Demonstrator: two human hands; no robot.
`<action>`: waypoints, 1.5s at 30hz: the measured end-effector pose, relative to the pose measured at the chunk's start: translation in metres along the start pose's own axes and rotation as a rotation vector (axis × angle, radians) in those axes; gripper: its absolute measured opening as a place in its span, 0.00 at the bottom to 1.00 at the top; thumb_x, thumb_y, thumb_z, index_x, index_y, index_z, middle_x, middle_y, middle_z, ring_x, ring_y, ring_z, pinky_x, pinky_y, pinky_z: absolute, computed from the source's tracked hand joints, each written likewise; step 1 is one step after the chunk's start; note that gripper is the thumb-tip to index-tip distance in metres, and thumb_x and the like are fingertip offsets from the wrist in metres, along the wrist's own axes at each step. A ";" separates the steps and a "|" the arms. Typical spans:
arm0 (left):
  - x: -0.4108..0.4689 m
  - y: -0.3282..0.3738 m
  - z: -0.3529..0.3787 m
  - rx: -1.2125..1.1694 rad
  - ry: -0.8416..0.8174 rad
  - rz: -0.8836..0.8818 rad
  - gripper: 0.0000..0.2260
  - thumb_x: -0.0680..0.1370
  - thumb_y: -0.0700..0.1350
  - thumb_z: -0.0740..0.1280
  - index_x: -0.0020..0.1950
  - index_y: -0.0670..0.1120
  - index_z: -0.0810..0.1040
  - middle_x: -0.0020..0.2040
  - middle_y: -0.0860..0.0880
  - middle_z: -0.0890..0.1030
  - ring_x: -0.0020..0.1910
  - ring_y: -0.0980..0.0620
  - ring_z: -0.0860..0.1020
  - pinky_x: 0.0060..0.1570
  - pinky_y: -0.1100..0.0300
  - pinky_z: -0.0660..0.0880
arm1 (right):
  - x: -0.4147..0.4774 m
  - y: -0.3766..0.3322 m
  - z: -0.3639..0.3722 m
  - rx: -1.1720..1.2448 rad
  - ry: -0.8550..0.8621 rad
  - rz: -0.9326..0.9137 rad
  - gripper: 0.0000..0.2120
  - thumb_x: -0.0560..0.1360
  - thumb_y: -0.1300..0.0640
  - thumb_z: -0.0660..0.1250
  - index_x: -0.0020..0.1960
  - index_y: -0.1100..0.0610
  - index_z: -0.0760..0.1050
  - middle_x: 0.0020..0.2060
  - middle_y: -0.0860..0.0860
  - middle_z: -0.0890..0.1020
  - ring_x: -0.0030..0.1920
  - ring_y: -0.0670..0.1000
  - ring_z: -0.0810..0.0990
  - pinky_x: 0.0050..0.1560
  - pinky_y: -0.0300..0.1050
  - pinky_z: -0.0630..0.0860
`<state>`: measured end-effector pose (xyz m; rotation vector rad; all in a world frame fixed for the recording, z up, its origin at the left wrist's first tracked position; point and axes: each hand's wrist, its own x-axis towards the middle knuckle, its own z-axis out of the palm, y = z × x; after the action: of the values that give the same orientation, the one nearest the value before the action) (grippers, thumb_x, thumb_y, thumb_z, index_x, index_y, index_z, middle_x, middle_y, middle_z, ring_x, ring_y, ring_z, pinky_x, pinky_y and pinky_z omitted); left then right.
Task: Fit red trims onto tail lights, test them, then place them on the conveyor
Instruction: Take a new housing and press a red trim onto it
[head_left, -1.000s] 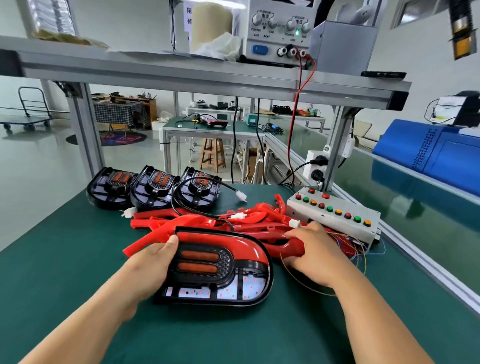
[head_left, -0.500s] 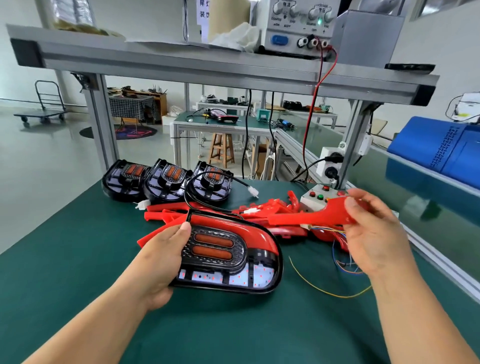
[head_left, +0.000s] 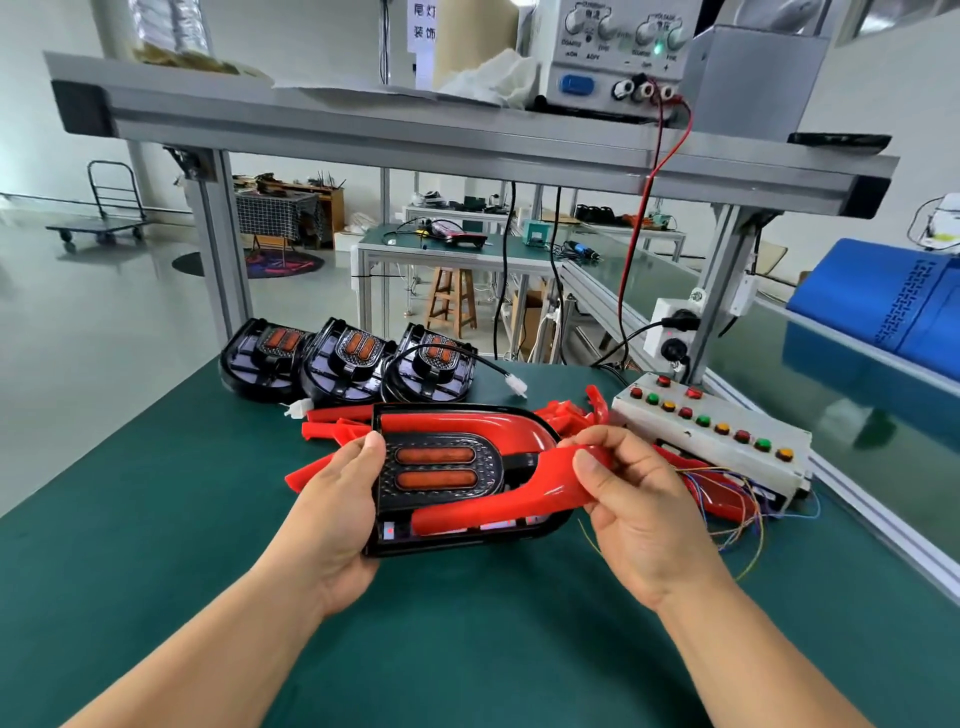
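The green bench mat (head_left: 156, 519) lay under your arms, with 3 black tail lights (head_left: 353, 364) lined up at its far left. Your left hand (head_left: 332, 519) gripped a tail light (head_left: 441, 467) by its left end, thumb on the face. A loose red trim (head_left: 498, 499) lay across that light's lower half, and your right hand (head_left: 639, 519) pinched its right end. Spare trims (head_left: 576, 410) sat behind, just beside the button box (head_left: 717, 436) at right.

Your left hand (head_left: 332, 519): fingers hidden behind the tail light (head_left: 441, 467). Your right hand (head_left: 639, 509) covers the right end of the red trim (head_left: 498, 499). Far trim pile (head_left: 337, 431) sits partly behind the light. Up top, power supply (head_left: 613, 57) is cut off, labels blurred.
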<state>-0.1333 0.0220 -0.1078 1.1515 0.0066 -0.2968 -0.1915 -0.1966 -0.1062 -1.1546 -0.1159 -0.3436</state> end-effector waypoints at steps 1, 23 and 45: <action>0.000 -0.001 0.001 -0.007 0.000 0.004 0.17 0.84 0.53 0.55 0.61 0.46 0.78 0.53 0.42 0.85 0.50 0.41 0.85 0.39 0.47 0.82 | -0.001 0.001 0.001 -0.049 -0.004 -0.009 0.08 0.64 0.57 0.74 0.43 0.52 0.82 0.39 0.50 0.82 0.41 0.46 0.79 0.45 0.39 0.78; -0.001 -0.003 0.004 0.029 -0.022 0.166 0.12 0.84 0.54 0.57 0.59 0.54 0.79 0.52 0.45 0.85 0.49 0.43 0.85 0.39 0.46 0.81 | -0.009 0.007 0.007 -0.819 0.047 -0.049 0.13 0.71 0.56 0.75 0.41 0.38 0.78 0.55 0.45 0.71 0.58 0.37 0.70 0.59 0.31 0.66; -0.006 0.002 -0.011 0.290 -0.520 0.109 0.29 0.72 0.48 0.71 0.68 0.66 0.66 0.64 0.54 0.80 0.61 0.50 0.80 0.51 0.56 0.80 | -0.001 0.008 -0.002 0.109 -0.053 0.341 0.18 0.67 0.62 0.70 0.58 0.58 0.77 0.52 0.62 0.84 0.48 0.59 0.85 0.44 0.52 0.83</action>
<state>-0.1371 0.0335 -0.1095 1.3261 -0.5700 -0.5046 -0.1897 -0.1957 -0.1140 -1.0534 0.0171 -0.0043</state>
